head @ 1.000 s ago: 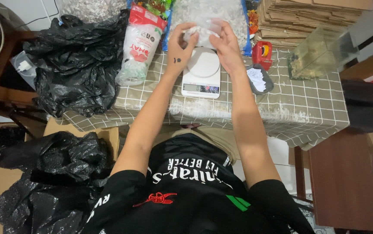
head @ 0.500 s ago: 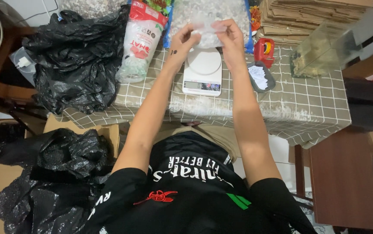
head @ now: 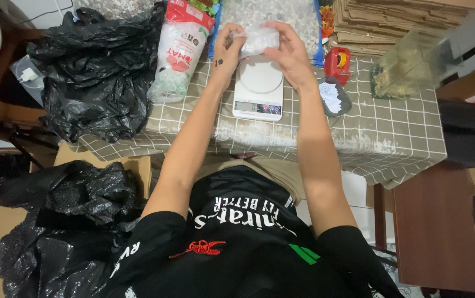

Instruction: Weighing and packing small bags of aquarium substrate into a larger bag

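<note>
Hands meet at the far middle of the scene: the left hand [head: 227, 47] and the right hand [head: 286, 51] both pinch a small clear bag [head: 256, 40] filled with pale grains, held just above the white scale [head: 259, 88], not resting on it. Each hand is closed on one side of the bag, fingers curled around its top. The scale sits on the checked surface [head: 392, 129], with a large bag of the same pale material [head: 270, 14] lying just beyond it. To the left stands a red-and-white sack [head: 179, 49] beside a heap of black plastic bags [head: 97, 72]; to the right lie a red tape dispenser [head: 337, 62], a dark dish of paper slips [head: 334, 98] and a stack of flat cardboard [head: 397, 19]. To handle the bag well, I would judge it best kept upright, its mouth gathered evenly between both hands so no grains spill, and directly over the scale's round plate.
</note>
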